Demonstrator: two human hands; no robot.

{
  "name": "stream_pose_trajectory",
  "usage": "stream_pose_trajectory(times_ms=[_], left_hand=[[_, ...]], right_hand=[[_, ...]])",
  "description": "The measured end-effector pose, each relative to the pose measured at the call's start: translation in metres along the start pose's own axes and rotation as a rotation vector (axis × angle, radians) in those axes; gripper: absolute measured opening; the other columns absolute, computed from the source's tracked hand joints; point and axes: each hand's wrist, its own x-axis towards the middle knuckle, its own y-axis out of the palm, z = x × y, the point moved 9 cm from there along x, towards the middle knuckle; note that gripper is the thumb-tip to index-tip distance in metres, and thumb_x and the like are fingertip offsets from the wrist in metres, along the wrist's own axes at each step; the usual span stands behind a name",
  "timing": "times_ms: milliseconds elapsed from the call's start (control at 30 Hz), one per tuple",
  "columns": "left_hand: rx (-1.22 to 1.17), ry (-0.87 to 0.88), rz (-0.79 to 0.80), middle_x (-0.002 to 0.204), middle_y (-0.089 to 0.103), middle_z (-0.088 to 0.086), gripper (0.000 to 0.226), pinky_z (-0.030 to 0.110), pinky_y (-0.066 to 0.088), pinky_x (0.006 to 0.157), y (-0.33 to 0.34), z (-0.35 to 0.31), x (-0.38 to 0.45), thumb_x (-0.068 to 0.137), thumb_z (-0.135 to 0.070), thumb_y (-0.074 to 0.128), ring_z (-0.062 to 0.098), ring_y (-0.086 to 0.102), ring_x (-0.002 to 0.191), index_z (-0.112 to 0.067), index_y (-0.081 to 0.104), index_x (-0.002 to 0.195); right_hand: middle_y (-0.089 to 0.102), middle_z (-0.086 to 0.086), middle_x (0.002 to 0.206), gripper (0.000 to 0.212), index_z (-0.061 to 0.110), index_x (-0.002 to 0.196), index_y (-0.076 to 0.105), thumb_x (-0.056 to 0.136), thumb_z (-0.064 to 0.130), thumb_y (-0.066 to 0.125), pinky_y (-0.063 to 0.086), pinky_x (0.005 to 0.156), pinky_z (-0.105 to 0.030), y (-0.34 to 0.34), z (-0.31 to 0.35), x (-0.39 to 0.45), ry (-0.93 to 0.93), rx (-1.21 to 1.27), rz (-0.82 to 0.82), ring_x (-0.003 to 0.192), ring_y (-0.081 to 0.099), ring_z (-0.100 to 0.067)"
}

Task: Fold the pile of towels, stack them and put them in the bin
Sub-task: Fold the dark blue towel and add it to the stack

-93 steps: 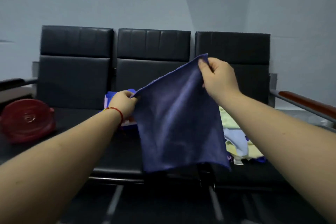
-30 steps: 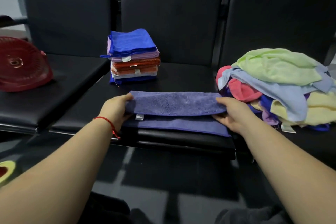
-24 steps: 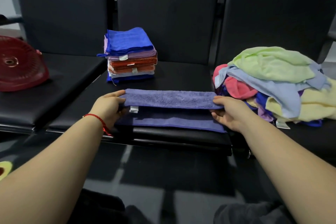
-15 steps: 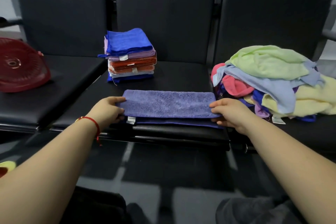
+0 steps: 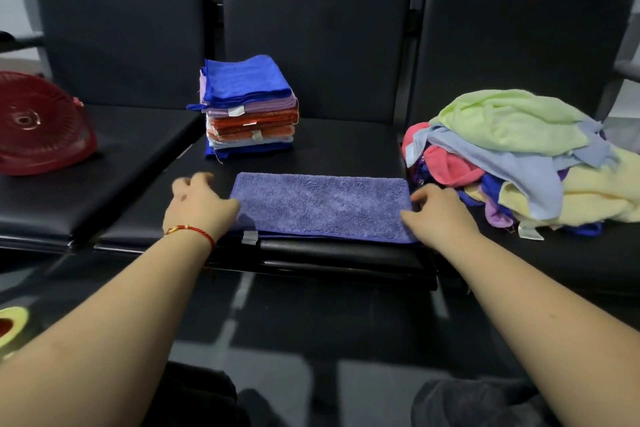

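Towel in hand: purple towel (image 5: 320, 206), folded once into a long strip, lies flat on the middle seat of the bench (image 5: 346, 146), near its front edge, a white tag hanging at its lower left corner.
Long axis: the strip runs left to right across the seat, so each short end points at one hand.
Left hand (image 5: 199, 204): at the towel's left end, palm down. Its fingers (image 5: 194, 182) are spread and loosely bent, blurred by motion; they seem to hold nothing, and only the heel of the hand overlaps the corner.
Right hand (image 5: 438, 210): at the towel's right end, resting on or just over the near right corner. Its fingers (image 5: 420, 196) are lightly curled; whether they pinch the cloth I cannot tell.
Nearer hand: both are about equally close, one per end, which suits a second fold bringing one short end over the other, by my judgement.
Folded stack (image 5: 247, 111): behind the purple towel and toward its left end, on the same seat, blue on top, well apart from it.
Unfolded pile (image 5: 519, 156): just beside the purple towel's right end, on the next seat, many towels left.
Bin (image 5: 38, 125): the red basket far left of the purple towel, lying tipped on its side; probably the destination.
Progress: roughly midway, judging by stack against pile.
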Motion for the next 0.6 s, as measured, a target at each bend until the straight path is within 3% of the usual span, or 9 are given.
stream_pose_trajectory(times_ms=[133,233,333,400,500,600], left_hand=[[0.076,0.217,-0.073,0.147,0.035,0.006,0.05,0.036,0.028,0.107,0.014,-0.048,-0.014,0.085,-0.024,0.058,0.03,0.038,0.131,-0.022,0.049,0.134],[0.148,0.481,0.049,0.151,0.034,0.0,0.044,0.032,0.023,0.109,0.06,-0.098,-0.031,0.092,-0.025,0.051,0.022,0.032,0.136,-0.024,0.048,0.136],[0.309,0.634,0.245,0.152,0.032,0.0,0.043,0.038,0.024,0.11,0.114,-0.119,-0.045,0.097,-0.027,0.038,0.022,0.027,0.139,-0.025,0.04,0.14],[0.393,0.578,0.35,0.158,0.019,0.001,0.049,0.041,0.018,0.115,0.134,-0.111,-0.036,0.099,-0.033,0.03,0.024,0.018,0.144,-0.025,0.027,0.147],[0.442,0.377,0.354,0.161,0.004,0.001,0.061,0.042,0.008,0.118,0.128,-0.083,-0.005,0.097,-0.054,0.023,0.024,0.005,0.147,-0.028,0.013,0.152],[0.491,0.212,0.323,0.161,-0.003,0.002,0.074,0.043,0.004,0.118,0.109,-0.048,0.018,0.092,-0.066,0.018,0.025,0.0,0.147,-0.027,0.006,0.153]], right_hand=[[0.051,-0.009,0.128,0.035,0.021,0.122,0.056,0.087,0.025,0.058,0.041,0.1,-0.038,0.005,0.043,-0.007,-0.152,0.057,-0.047,0.118,0.05,-0.03],[0.053,-0.003,0.134,0.036,0.022,0.126,0.056,0.092,0.016,0.049,0.04,0.1,-0.031,0.036,0.083,-0.013,-0.287,0.121,0.078,0.121,0.05,-0.022],[0.054,-0.002,0.136,0.038,0.021,0.128,0.056,0.093,0.012,0.045,0.036,0.103,-0.032,0.055,0.109,-0.013,-0.382,0.081,0.131,0.126,0.048,-0.022],[0.046,-0.001,0.144,0.04,0.023,0.136,0.049,0.097,0.018,0.041,0.026,0.111,-0.035,0.068,0.111,-0.006,-0.406,-0.034,0.152,0.135,0.037,-0.021],[0.014,0.0,0.16,0.051,0.028,0.15,0.025,0.101,0.041,0.03,0.003,0.118,-0.044,0.088,0.089,0.011,-0.308,-0.212,0.238,0.147,0.009,-0.019],[-0.002,0.001,0.161,0.063,0.031,0.153,0.011,0.097,0.058,0.024,-0.002,0.117,-0.046,0.085,0.062,0.025,-0.182,-0.277,0.253,0.148,-0.004,-0.019]])
